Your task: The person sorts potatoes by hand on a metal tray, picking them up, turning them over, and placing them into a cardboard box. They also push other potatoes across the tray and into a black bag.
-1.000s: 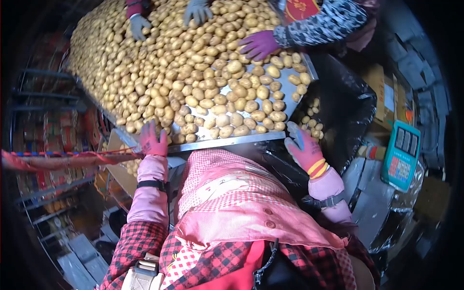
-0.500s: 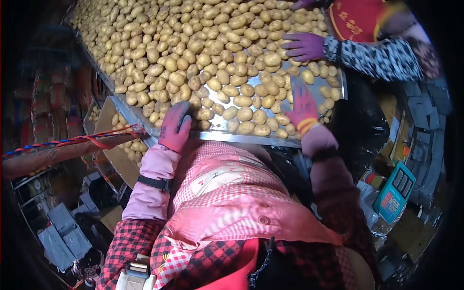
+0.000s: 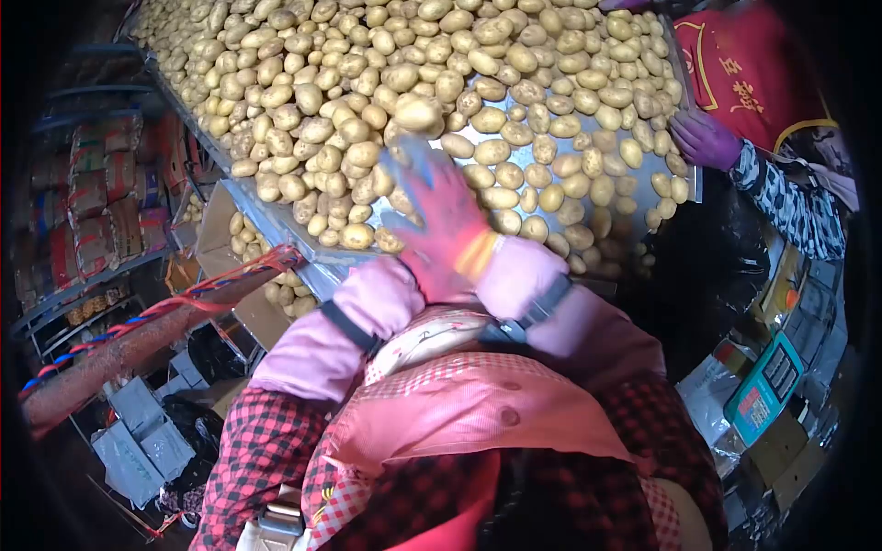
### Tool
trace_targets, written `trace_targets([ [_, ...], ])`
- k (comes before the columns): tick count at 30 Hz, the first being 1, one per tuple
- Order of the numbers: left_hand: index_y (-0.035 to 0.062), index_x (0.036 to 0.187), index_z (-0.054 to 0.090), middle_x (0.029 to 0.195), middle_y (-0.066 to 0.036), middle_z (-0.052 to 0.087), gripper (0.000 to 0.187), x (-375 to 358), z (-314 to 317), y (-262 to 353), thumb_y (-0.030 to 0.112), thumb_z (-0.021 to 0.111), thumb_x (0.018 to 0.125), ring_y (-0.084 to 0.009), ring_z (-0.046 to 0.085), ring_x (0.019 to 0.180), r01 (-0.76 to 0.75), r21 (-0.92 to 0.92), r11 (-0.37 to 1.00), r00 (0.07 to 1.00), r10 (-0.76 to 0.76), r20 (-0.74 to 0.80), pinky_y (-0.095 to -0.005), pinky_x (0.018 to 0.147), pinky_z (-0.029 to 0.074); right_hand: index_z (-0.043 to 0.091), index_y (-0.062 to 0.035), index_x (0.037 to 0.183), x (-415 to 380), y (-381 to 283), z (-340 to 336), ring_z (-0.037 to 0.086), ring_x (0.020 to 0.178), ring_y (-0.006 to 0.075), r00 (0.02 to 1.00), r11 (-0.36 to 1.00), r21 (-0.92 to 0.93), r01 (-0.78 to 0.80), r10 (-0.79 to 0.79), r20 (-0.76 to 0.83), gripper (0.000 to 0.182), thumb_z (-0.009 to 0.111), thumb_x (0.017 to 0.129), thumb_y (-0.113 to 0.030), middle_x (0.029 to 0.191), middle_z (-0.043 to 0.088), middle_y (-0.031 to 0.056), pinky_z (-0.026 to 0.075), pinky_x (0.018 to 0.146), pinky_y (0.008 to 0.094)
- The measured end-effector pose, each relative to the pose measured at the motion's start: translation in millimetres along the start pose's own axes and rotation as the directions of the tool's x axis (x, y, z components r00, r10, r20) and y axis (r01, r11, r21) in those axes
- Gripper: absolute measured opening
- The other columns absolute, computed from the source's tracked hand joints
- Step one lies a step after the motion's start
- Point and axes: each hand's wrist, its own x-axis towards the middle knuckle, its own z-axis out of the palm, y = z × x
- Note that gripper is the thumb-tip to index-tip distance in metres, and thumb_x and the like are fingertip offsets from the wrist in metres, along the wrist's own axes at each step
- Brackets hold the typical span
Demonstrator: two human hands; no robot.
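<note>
- Right hand (image 3: 439,204) brought leftward since the earlier frame, now crossed over the left hand (image 3: 441,279); fingers seen spread, blurred; whether anything is gripped cannot be told.
- Left hand mostly hidden beneath; its opening and hold cannot be told.
- Potatoes (image 3: 317,129) spread on the metal bench (image 3: 691,182), ahead and both sides.
- Co-worker's purple-gloved hand (image 3: 706,140) placed at bench edge, well right.

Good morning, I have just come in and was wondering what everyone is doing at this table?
Loose potatoes are spread over a metal table. The wearer's gloved right hand is open over the near edge, fingers reaching toward the potatoes, crossing in front of the mostly hidden left hand. A co-worker's purple-gloved hand is at the table's right side.
</note>
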Motion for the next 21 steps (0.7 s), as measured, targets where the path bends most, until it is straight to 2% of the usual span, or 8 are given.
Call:
trace_targets([
  [3,0.0025,0.093,0.059,0.105,-0.014,0.060,0.026,10,-25,-12,0.018,0.063,0.072,-0.0350,0.054,0.093,0.062,0.296,0.953,0.997,-0.049,-0.054,-0.0465,0.077,0.043,0.051,-0.0120,0.136,-59,12,-56,0.046,0.127,0.0355,0.938,0.977,0.028,0.211,-0.211,0.274,0.056,0.065,0.085,-0.030,0.136,0.050,0.0139,0.036,0.108,0.0462],
  [5,0.0032,0.085,0.059,0.102,-0.012,0.060,0.023,24,-52,-19,0.019,0.063,0.068,-0.0335,0.054,0.088,0.219,0.544,0.810,0.929,-0.003,-0.369,-0.0460,0.071,0.043,0.058,-0.0089,0.128,-117,49,-101,0.053,0.118,0.0341,0.983,0.998,0.004,-0.062,0.060,0.175,0.049,0.067,0.082,-0.025,0.127,0.058,0.0146,0.042,0.104,0.0440],
  [6,0.0036,0.081,0.059,0.100,-0.011,0.060,0.022,28,-58,-16,0.020,0.064,0.067,-0.0328,0.054,0.085,0.303,0.586,0.751,0.875,0.024,-0.484,-0.0457,0.069,0.043,0.059,-0.0086,0.127,-161,83,-114,0.057,0.113,0.0343,0.981,0.968,-0.183,-0.173,0.185,0.053,0.048,0.067,0.082,-0.022,0.124,0.060,0.0143,0.045,0.100,0.0434],
  [7,0.0040,0.077,0.059,0.098,-0.010,0.060,0.021,28,-57,-11,0.021,0.064,0.065,-0.0321,0.053,0.083,0.345,0.588,0.731,0.859,0.006,-0.512,-0.0455,0.066,0.043,0.059,-0.0080,0.128,-157,78,-147,0.059,0.112,0.0340,0.883,0.791,-0.588,-0.173,0.388,0.263,0.046,0.066,0.083,-0.016,0.122,0.062,0.0144,0.046,0.099,0.0428],
  [9,0.0098,0.105,0.055,0.112,-0.012,0.059,0.036,24,-26,-11,0.020,0.064,0.072,-0.0331,0.058,0.084,0.323,0.468,0.823,0.931,-0.186,-0.316,-0.0456,0.070,0.047,0.061,-0.0047,0.125,-220,132,-175,0.059,0.115,0.0327,0.927,0.894,-0.247,-0.373,0.351,-0.131,0.039,0.063,0.087,-0.013,0.121,0.063,0.0153,0.045,0.102,0.0397],
  [12,0.0188,0.141,0.045,0.133,-0.012,0.053,0.066,36,59,-22,0.018,0.065,0.078,-0.0307,0.064,0.089,0.288,0.335,0.897,0.955,-0.297,-0.027,-0.0446,0.073,0.052,0.060,-0.0030,0.125,-243,134,-206,0.059,0.116,0.0326,0.810,0.838,-0.043,-0.544,0.511,-0.290,0.037,0.062,0.091,-0.017,0.122,0.062,0.0156,0.045,0.102,0.0388],
  [17,0.0202,0.142,0.044,0.133,-0.010,0.051,0.061,81,73,-25,0.016,0.060,0.083,-0.0290,0.065,0.094,0.319,0.523,0.790,0.862,-0.471,0.187,-0.0431,0.078,0.052,0.056,-0.0031,0.128,-255,112,-180,0.059,0.113,0.0345,0.829,0.770,-0.315,-0.556,0.485,-0.278,0.044,0.066,0.088,-0.020,0.122,0.061,0.0182,0.046,0.098,0.0403],
  [21,0.0187,0.140,0.045,0.124,-0.008,0.052,0.051,99,78,-25,0.015,0.052,0.090,-0.0274,0.065,0.097,0.339,0.595,0.728,0.792,-0.563,0.237,-0.0422,0.079,0.052,0.057,-0.0084,0.127,-199,91,-168,0.057,0.113,0.0356,0.845,0.820,-0.206,-0.534,0.506,-0.176,0.047,0.067,0.084,-0.023,0.124,0.060,0.0164,0.046,0.097,0.0424],
])
